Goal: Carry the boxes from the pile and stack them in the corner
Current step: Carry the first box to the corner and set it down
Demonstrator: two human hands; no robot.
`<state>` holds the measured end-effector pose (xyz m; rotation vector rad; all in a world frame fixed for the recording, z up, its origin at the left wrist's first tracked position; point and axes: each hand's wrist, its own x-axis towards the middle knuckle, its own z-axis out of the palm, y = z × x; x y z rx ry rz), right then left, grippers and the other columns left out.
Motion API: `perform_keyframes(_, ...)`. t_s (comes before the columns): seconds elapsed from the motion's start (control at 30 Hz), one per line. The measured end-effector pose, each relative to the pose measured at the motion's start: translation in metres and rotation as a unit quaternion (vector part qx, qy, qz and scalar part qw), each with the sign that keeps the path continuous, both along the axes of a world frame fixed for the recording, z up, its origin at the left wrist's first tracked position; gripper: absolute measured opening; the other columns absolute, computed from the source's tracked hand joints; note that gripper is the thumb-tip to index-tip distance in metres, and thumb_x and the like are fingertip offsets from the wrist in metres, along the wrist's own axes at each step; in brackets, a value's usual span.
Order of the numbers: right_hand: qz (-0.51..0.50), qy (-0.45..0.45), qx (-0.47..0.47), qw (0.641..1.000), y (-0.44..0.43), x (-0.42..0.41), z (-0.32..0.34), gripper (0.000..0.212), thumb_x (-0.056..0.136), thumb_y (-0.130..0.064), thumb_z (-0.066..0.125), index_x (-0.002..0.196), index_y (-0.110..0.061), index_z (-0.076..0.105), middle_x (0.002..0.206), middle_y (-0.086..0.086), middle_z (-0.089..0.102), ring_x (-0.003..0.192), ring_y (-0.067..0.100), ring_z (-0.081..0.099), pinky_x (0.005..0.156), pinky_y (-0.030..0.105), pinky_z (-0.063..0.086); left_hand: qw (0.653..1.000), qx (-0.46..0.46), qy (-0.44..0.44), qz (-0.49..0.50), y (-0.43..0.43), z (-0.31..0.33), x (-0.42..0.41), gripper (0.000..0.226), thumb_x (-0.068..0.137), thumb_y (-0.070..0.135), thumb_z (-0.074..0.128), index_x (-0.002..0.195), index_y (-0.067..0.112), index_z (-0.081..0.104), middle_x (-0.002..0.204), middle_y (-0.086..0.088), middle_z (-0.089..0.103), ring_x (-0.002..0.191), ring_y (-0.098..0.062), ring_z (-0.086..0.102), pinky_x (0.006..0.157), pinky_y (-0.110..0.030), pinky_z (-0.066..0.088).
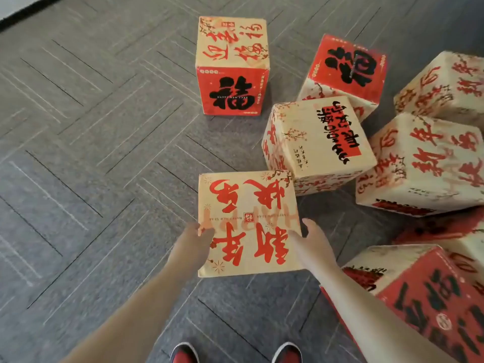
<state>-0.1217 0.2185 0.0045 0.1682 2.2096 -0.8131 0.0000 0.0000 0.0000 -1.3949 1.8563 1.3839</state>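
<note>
- A person's left hand (195, 239) and right hand (311, 239) clasped a cream box (248, 205) with red calligraphy by its opposite sides, thumbs on its top face and fingers hidden down the flanks.
- The cream box sat directly above the grey carpet (91, 153), just ahead of a pair of red shoes (183, 353); whether it had left the floor could not be told from this angle.
- To the right lay the pile (424, 163) of matching boxes, jumbled at odd angles, and a tilted box (319, 137) all but touched the cream box's far right corner.
- A lone box (233, 66) with a red front stood upright farther off, well apart from the pile. No corner was in view.
- The likely trouble: a hold that appeared to rest on side pressure alone — with nothing seen under the base — could let the cardboard slide down between the hands.
- A lift swung rightward could also clip the tilted box and set the loose pile shifting — and the cream box, carried low, would hide the carrier's own feet.
</note>
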Motion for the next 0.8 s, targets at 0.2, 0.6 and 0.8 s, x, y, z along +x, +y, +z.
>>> perform_keyframes(0.2,-0.071,-0.046,0.002,0.996,0.001,-0.006,-0.098,0.059,0.099,-0.06,0.057,0.146,-0.03,0.038,0.135,-0.004,0.062,0.115,0.017,0.064,0.099,0.045,0.054,0.997,0.019,-0.035,0.071,0.002,-0.071,-0.004,0.054,0.101,0.042,0.047,0.143,0.01,0.037,0.093,0.003,0.062,0.08,-0.016,0.061,0.066,-0.037,0.052)
perform_keyframes(0.6,-0.089,0.002,-0.11,0.99,-0.039,-0.027,0.137,0.043,0.103,-0.054,0.052,0.143,-0.038,0.049,0.128,-0.011,0.065,0.107,0.01,0.063,0.075,0.033,0.05,0.982,-0.019,0.085,0.166,-0.036,0.162,-0.005,0.023,0.104,0.021,0.043,0.119,0.034,0.054,0.1,0.009,0.068,0.09,-0.017,0.063,0.079,-0.041,0.047)
perform_keyframes(0.8,-0.017,0.089,-0.179,0.98,-0.052,-0.047,0.387,0.039,0.104,-0.047,0.053,0.143,-0.043,0.052,0.133,-0.014,0.065,0.122,0.015,0.063,0.102,0.049,0.056,0.949,-0.047,0.163,0.265,-0.063,0.4,-0.001,0.024,0.101,0.016,0.051,0.115,0.032,0.062,0.104,0.003,0.073,0.1,-0.024,0.069,0.092,-0.049,0.056)
